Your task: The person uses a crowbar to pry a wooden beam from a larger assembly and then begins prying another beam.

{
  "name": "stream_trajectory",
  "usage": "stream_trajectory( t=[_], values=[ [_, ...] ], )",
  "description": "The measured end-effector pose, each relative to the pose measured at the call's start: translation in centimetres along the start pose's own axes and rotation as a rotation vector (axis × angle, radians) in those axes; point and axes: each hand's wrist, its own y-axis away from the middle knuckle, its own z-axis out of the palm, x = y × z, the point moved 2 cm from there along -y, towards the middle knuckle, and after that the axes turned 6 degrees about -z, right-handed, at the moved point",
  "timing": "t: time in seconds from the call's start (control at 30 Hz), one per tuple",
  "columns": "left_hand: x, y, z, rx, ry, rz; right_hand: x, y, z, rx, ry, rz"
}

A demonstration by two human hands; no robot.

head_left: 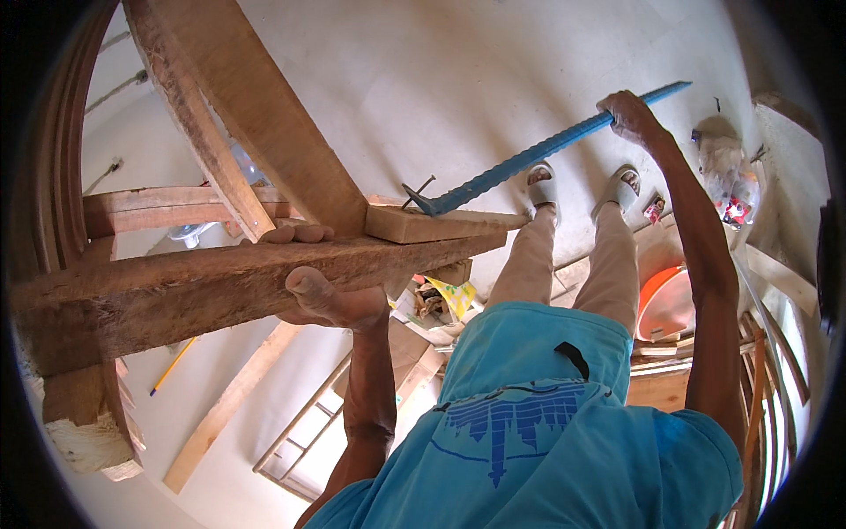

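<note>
My right hand [627, 117] is closed round the upper shaft of a long blue pry bar [520, 163] with a ridged surface. The bar slants down to the left, its bent claw end resting on a short wooden block [432, 224]. A bent nail [421, 189] sticks up right at that claw. Under the block lies a thick, rough wooden beam [220, 278]. My left hand [330, 298] grips this beam, thumb on the near side and fingertips showing over the top. Another broad plank [256, 106] rises from the beam beside the block.
Below on the floor are an orange basin [665, 304], plastic bags with litter [730, 176] and a yellow stick [173, 366]. A loose board [233, 406] and a ladder-like frame [304, 423] lie at lower left. Curved wooden strips [767, 379] stand along the right side.
</note>
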Motion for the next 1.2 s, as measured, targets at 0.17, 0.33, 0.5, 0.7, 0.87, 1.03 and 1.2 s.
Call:
stream_trajectory(
  t=[0.17,0.33,0.5,0.7,0.87,1.03,1.2],
  values=[
    [0.5,0.2,0.5,0.005,0.032,-0.039,-1.8,5.7,5.6,0.241,-0.107,-0.023],
    [0.1,-0.1,0.2,-0.007,-0.06,0.018,-3.7,11.3,12.9,0.2,-0.184,0.056],
    [0.3,0.1,0.2,0.013,-0.123,-0.014,-7.7,14.7,14.4,0.285,-0.35,0.142],
    [0.0,0.1,0.2,0.056,-0.098,-0.007,-9.9,15.3,12.5,0.138,-0.43,0.241],
    [-0.5,0.0,-0.5,-0.029,-0.001,-0.018,-10.0,16.9,8.3,0.214,-0.39,0.309],
    [-0.3,0.2,-0.1,0.023,0.081,-0.02,-8.4,18.6,4.6,0.325,-0.314,0.151],
    [-0.1,-0.1,-0.1,0.026,-0.123,0.005,-7.1,20.7,3.0,0.235,-0.266,0.13]
  ],
)
